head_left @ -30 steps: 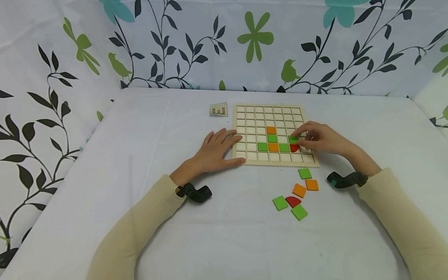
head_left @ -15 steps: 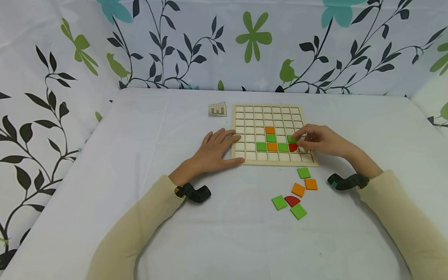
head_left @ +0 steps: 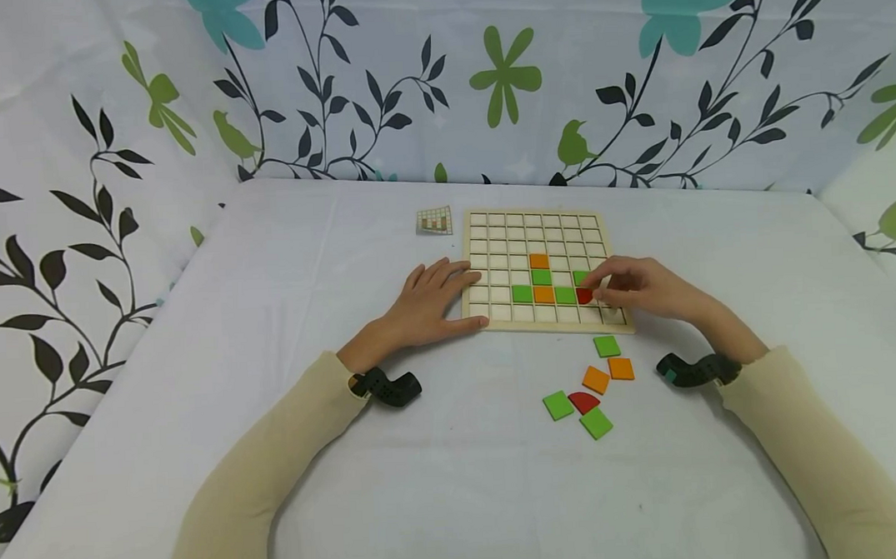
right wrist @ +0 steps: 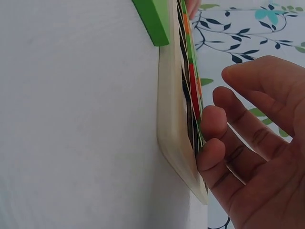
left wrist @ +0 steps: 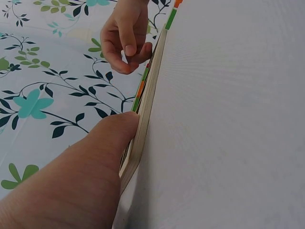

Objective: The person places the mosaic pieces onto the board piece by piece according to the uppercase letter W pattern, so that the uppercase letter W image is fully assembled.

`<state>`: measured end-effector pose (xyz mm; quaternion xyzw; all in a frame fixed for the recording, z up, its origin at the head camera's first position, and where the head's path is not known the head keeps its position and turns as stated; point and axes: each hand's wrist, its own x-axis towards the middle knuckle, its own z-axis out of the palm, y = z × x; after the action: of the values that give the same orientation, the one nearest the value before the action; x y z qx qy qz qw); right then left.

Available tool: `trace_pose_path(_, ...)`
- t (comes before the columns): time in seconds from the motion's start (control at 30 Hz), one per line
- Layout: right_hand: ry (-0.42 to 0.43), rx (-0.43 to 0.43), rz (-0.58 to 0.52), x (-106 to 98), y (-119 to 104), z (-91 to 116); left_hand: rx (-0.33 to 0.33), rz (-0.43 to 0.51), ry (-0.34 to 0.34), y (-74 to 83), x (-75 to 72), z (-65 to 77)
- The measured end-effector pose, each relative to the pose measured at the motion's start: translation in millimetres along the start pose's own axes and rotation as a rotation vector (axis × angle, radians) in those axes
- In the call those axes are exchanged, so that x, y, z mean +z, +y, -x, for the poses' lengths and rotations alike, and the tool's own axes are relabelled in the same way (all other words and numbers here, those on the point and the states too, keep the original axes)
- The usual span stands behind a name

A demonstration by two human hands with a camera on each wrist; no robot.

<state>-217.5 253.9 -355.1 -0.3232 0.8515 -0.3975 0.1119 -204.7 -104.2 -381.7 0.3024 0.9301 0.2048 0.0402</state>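
My left hand [head_left: 434,305] lies flat with spread fingers, its thumb and fingertips resting on the left edge of a wooden grid board [head_left: 472,220]. Over the board's right side hovers my right hand [head_left: 647,287], fingers loosely bent and nothing visible between them. Its fingertips are beside a red rounded tile [head_left: 584,296] and a green tile [head_left: 579,276], partly covering both in the head view. Further left on the grid sit orange tiles [head_left: 539,260] and green tiles [head_left: 522,294]. In the right wrist view, that hand's fingers [right wrist: 214,119] are close to the board's surface, thumb apart.
In front of the board lie loose tiles: several green squares [head_left: 596,423], two orange squares [head_left: 596,380] and a red rounded piece [head_left: 584,402]. A small card with a grid pattern [head_left: 434,221] sits behind the left hand. Patterned cloth [head_left: 379,82] hangs beyond the white table.
The fingertips of my right hand have shifted slightly toward me, now partly over the green and red tiles. My left hand and the loose tiles stay as they were.
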Motion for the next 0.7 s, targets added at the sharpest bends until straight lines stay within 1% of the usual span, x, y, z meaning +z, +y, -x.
trace_pose_path(0.33,-0.059,-0.023,-0.005,0.5,-2.9,2.4,-0.002,-0.009,-0.003,0.4,-0.1,0.4)
trace_pose_path(0.5,-0.101,-0.060,-0.018,1.3,-4.0,4.6,-0.006,-0.010,-0.006,0.2,0.4,0.1)
trace_pose_path(0.7,-0.116,-0.090,-0.021,1.6,-5.5,7.3,-0.007,-0.013,-0.008,-0.1,0.9,-0.2)
